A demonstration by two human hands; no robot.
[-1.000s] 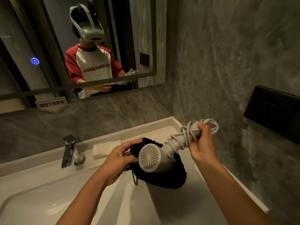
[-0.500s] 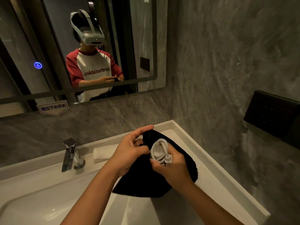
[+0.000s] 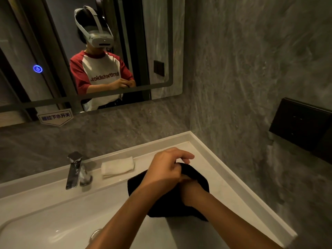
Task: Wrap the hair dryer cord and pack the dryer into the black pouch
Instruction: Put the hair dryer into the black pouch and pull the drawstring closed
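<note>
Right of the faucet (image 3: 73, 169), the left hand (image 3: 165, 169) pinched the pouch (image 3: 199, 178) rim. The right hand (image 3: 189, 186) had sunk inside since half a second earlier, its fingers hidden; the white cord no longer showed.

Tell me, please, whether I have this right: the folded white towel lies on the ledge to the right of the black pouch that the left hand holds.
Not quite. The head view shows the towel to the left of the black pouch, between it and the tap. The left hand does hold the pouch.
</note>
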